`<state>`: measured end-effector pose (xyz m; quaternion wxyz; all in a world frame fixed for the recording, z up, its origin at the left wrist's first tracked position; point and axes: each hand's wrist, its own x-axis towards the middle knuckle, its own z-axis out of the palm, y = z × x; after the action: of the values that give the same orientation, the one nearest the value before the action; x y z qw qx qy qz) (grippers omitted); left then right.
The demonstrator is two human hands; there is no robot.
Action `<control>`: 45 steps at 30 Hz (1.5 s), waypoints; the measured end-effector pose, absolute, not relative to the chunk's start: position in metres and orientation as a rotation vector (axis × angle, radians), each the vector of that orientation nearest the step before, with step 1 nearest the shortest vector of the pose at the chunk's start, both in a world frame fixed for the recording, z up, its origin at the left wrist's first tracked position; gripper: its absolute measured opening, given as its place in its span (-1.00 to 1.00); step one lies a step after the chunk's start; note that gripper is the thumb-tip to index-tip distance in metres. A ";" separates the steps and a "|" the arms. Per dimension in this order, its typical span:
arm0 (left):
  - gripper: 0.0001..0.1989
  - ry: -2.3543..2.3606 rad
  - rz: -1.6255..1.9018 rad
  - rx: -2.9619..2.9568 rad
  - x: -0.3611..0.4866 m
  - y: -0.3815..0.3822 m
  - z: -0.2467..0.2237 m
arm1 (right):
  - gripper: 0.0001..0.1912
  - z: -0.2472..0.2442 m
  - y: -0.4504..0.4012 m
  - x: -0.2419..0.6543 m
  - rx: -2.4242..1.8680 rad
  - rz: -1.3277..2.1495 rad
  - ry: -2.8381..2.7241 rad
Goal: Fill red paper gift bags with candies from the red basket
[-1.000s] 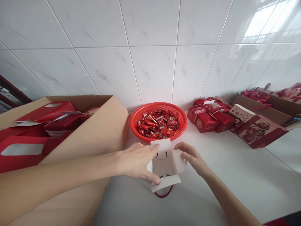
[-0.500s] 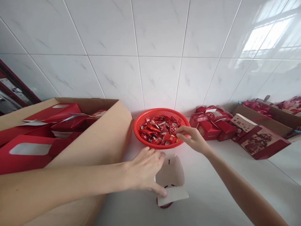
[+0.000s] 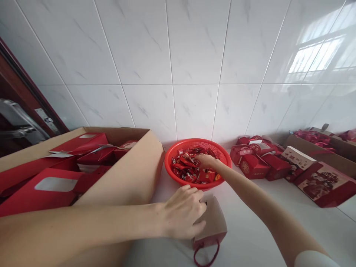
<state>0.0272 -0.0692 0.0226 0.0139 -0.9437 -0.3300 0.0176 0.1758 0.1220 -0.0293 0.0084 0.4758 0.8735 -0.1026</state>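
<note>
My left hand [image 3: 185,213] is curled over the left side of an open gift box [image 3: 213,218], thumb and fingers at its rim. The box is pale inside, with a dark red cord handle [image 3: 207,256] hanging at its near side. Part of its left wall is behind the hand. Beyond it, my right hand [image 3: 207,161] reaches into a red plastic basket [image 3: 178,180], with its bent fingers down among red-wrapped candies [image 3: 190,174]. Its fingertips are partly hidden, so anything between them cannot be made out.
A large cardboard box [image 3: 141,163] of red folded gift boxes [image 3: 58,185] stands at the left. Red gift boxes [image 3: 253,165] line the tiled wall at the right, near a printed box [image 3: 324,183] and a carton [image 3: 300,146] of pink-red ribbon-like stuff. A door handle [image 3: 20,129] shows far left.
My right hand has moved left and deeper into the candies. My left hand's fingers have curled in more, and the gift box's near flap no longer shows; its cord does. The view has tilted up.
</note>
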 end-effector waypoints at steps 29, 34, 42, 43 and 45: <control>-0.58 -1.753 -0.702 -2.760 -0.014 0.015 0.060 | -0.61 -0.003 0.087 0.207 1.562 -0.901 3.076; -0.45 -1.870 -1.047 -3.039 -0.010 0.016 0.063 | -0.74 0.001 0.048 0.209 1.027 -2.271 3.075; -0.71 -1.577 -1.150 -3.012 -0.004 0.002 0.068 | -0.68 0.002 0.022 0.197 1.222 -2.178 3.360; -0.72 -1.559 -1.159 -3.003 -0.004 0.002 0.068 | -0.68 0.001 0.021 0.197 1.239 -2.180 3.390; -0.72 -1.550 -1.190 -3.011 -0.005 0.002 0.067 | -0.69 0.000 0.020 0.197 1.217 -2.272 3.392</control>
<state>-0.0046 0.0023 0.0673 -0.2223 -0.8178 -0.4210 -0.3232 0.1967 0.0197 -0.0002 -0.5304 0.2421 0.6750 -0.4522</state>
